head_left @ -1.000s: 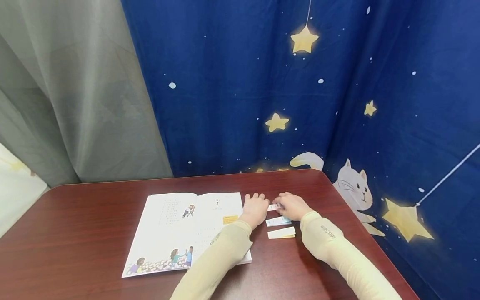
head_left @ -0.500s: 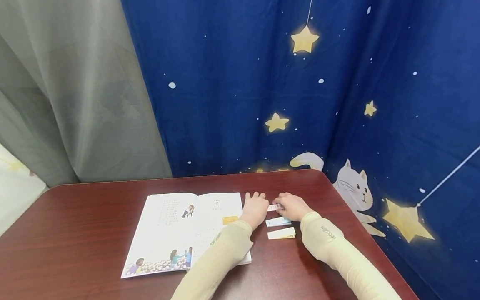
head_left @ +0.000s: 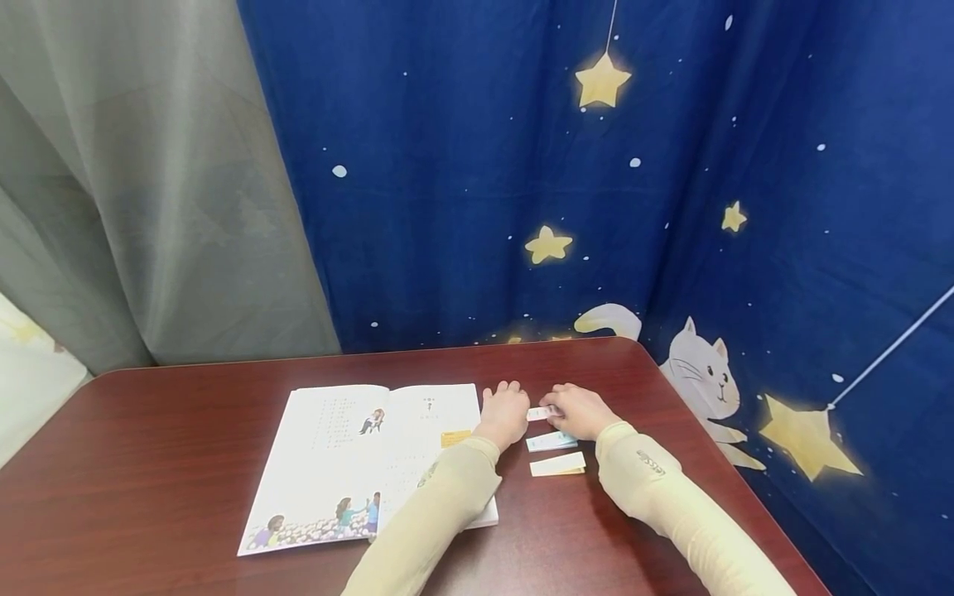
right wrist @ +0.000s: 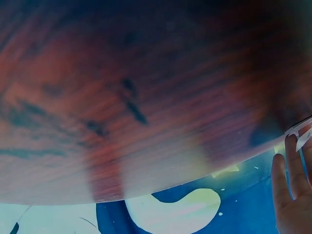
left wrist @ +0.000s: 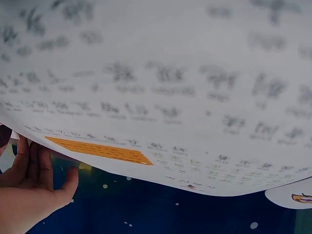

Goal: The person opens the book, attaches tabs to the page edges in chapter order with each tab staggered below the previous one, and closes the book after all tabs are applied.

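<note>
On the table, a narrow white strip with pink print (head_left: 540, 413) lies between my two hands. My right hand (head_left: 585, 411) holds its right end with bent fingers; in the right wrist view the fingers (right wrist: 291, 168) reach up to a pale strip edge, the thumb hidden. My left hand (head_left: 504, 414) lies beside the open book (head_left: 335, 463), fingertips close to the strip's left end. In the left wrist view its fingers (left wrist: 33, 168) are extended and the thumb stands apart. Below lie a light-blue strip (head_left: 550, 441) and a white strip with a yellow underside (head_left: 555, 465).
The dark red table (head_left: 164, 463) carries the book left of the strips. My left forearm (head_left: 432, 513) crosses its right page. A blue star-patterned curtain (head_left: 462, 165) and a grey curtain (head_left: 164, 182) hang behind the table.
My left hand has shifted very slightly left. The head view has moved a touch; my right hand and the strips stay almost where they were.
</note>
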A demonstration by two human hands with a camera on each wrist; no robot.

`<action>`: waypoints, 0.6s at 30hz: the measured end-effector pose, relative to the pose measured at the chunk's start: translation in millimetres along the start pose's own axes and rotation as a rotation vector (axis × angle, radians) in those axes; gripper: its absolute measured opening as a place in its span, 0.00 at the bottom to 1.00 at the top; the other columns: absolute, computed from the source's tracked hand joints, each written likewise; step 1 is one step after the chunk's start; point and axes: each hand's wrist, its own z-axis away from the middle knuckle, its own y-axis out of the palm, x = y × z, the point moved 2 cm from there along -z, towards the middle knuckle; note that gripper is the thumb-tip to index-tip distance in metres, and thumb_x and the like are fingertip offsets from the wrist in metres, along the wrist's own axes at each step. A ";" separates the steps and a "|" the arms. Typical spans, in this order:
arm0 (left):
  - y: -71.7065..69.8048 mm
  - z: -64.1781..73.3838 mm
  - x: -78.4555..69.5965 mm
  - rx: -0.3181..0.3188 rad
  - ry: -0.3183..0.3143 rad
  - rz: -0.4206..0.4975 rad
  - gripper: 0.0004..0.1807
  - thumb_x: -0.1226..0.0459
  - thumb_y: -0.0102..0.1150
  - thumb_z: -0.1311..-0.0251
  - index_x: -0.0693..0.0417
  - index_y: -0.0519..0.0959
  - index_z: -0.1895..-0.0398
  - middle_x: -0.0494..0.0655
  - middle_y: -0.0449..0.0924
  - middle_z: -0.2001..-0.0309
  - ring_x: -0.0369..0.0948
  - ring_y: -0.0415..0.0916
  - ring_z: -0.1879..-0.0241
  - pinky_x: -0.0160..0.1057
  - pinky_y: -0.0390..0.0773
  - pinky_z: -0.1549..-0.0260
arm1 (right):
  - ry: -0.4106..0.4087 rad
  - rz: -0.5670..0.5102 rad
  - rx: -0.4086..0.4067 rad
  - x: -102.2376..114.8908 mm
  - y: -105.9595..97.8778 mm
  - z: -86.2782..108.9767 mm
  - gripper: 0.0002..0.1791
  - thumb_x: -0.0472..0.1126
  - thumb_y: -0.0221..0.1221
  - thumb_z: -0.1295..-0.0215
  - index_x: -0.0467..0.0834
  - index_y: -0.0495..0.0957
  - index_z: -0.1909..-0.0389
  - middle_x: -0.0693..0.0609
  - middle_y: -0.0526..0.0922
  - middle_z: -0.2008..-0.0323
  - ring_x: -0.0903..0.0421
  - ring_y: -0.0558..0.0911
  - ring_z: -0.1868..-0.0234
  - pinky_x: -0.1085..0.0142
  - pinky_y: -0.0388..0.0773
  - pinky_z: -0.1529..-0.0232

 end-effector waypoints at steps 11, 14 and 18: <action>-0.8 1.6 -3.3 -0.029 0.042 0.009 0.16 0.58 0.59 0.46 0.51 0.77 0.54 0.46 0.74 0.53 0.44 0.68 0.50 0.53 0.67 0.51 | -0.014 0.021 -0.015 -0.6 0.0 1.5 0.11 0.39 0.61 0.47 0.46 0.82 0.61 0.54 0.78 0.68 0.55 0.76 0.62 0.58 0.76 0.60; -1.5 2.7 -1.5 -0.043 0.042 0.029 0.14 0.58 0.58 0.45 0.51 0.78 0.56 0.45 0.74 0.55 0.44 0.69 0.51 0.53 0.67 0.52 | -0.024 0.033 -0.027 -1.5 -0.4 2.1 0.07 0.39 0.62 0.47 0.47 0.82 0.66 0.56 0.76 0.71 0.56 0.75 0.64 0.60 0.75 0.63; -6.4 3.6 3.0 -0.059 0.039 0.050 0.12 0.58 0.58 0.46 0.52 0.79 0.60 0.45 0.74 0.58 0.44 0.70 0.53 0.52 0.68 0.55 | -0.014 0.037 -0.044 -3.7 -4.5 2.7 0.03 0.39 0.62 0.46 0.48 0.81 0.70 0.57 0.77 0.72 0.56 0.77 0.65 0.59 0.76 0.63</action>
